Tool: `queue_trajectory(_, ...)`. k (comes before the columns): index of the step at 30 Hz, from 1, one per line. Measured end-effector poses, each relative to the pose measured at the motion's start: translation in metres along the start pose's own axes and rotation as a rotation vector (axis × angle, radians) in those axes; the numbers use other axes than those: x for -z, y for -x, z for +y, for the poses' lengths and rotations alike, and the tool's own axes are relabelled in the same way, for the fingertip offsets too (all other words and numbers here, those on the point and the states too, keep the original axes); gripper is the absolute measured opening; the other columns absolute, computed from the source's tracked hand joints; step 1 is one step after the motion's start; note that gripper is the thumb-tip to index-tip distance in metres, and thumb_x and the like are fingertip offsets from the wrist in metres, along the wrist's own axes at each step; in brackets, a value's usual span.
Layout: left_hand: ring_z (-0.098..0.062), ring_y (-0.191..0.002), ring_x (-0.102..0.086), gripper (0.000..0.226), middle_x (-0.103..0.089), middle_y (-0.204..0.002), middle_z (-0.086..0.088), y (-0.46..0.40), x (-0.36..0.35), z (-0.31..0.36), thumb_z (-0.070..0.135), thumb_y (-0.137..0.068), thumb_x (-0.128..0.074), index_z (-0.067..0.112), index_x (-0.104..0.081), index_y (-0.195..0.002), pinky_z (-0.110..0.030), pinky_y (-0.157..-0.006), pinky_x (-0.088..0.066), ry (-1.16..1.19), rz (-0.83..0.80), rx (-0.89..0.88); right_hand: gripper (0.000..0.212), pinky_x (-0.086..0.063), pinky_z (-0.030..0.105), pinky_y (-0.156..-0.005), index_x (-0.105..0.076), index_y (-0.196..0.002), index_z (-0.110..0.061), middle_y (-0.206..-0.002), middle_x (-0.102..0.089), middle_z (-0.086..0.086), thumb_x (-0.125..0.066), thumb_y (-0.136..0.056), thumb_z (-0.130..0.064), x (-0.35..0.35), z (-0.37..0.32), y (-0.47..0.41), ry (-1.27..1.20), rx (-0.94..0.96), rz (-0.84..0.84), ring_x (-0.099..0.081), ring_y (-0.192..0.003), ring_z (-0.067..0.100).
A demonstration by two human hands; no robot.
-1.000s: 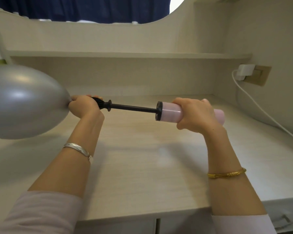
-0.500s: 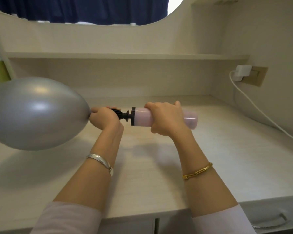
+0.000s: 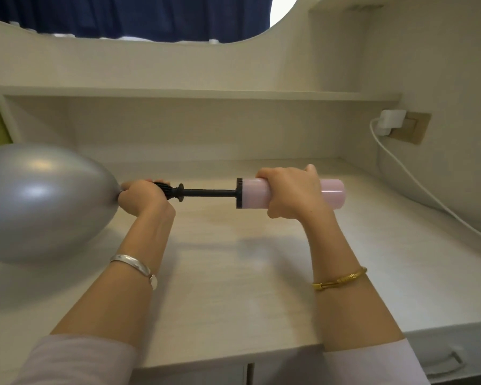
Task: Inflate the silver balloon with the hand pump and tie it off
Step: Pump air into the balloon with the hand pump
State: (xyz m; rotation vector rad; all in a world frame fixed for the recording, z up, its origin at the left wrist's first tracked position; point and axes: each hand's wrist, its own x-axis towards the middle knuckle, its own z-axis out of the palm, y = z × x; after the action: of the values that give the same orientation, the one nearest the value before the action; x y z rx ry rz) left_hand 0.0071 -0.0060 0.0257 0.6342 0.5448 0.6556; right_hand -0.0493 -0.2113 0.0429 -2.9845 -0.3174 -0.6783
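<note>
The silver balloon (image 3: 39, 201) is large and inflated, lying at the left above the desk, partly cut off by the frame edge. Its neck sits on the black nozzle of the hand pump (image 3: 332, 191), hidden inside my left hand (image 3: 142, 197), which is closed around neck and nozzle. My right hand (image 3: 289, 191) grips the pink pump barrel. The black rod (image 3: 208, 193) is drawn out between the two hands. The pump is held level above the desk.
A pale wooden desk (image 3: 233, 287) lies under the hands, with a shelf (image 3: 195, 93) along the back wall. A white charger (image 3: 390, 120) is plugged in at the right, its cable (image 3: 428, 195) trailing down onto the desk. A drawer handle (image 3: 444, 365) shows at bottom right.
One second ago the rod was out, half a second ago the barrel was pushed in against my left hand, and now my right hand has pulled the barrel back to the right.
</note>
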Motion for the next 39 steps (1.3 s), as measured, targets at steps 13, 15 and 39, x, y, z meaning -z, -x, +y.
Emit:
queue_trajectory(13, -0.010, -0.023, -0.044, 0.041, -0.047, -0.052, -0.006, 0.007, -0.003, -0.004, 0.020, -0.099, -0.021, 0.012, -0.034, -0.061, -0.015, -0.032, -0.040, -0.073, -0.048, -0.105, 0.046, -0.026, 0.034, -0.073, -0.054, -0.101, -0.033, -0.082, -0.054, -0.007, -0.069, -0.061, -0.016, -0.009, -0.002, 0.003, -0.112, 0.022, -0.088, -0.046, -0.075, 0.021)
queue_trajectory(15, -0.012, -0.025, -0.045, 0.041, -0.047, -0.053, -0.006, -0.002, -0.001, 0.001, 0.020, -0.099, -0.020, 0.012, -0.033, -0.061, -0.016, -0.033, -0.040, -0.066, -0.038, -0.091, 0.046, -0.026, 0.032, -0.072, -0.055, -0.099, -0.033, -0.080, -0.054, -0.008, -0.069, -0.060, -0.015, -0.004, 0.011, 0.005, -0.111, -0.010, -0.114, -0.047, -0.073, 0.021)
queue_trajectory(39, -0.010, -0.020, -0.043, 0.043, -0.047, -0.028, 0.001, 0.020, -0.012, -0.010, 0.016, -0.098, -0.021, 0.011, -0.034, -0.058, -0.016, -0.035, -0.042, -0.052, -0.114, -0.103, 0.046, -0.024, 0.034, -0.074, -0.053, -0.102, -0.033, -0.090, -0.062, -0.005, -0.068, -0.061, -0.016, -0.004, 0.005, 0.004, -0.075, 0.008, -0.038, -0.055, -0.082, 0.023)
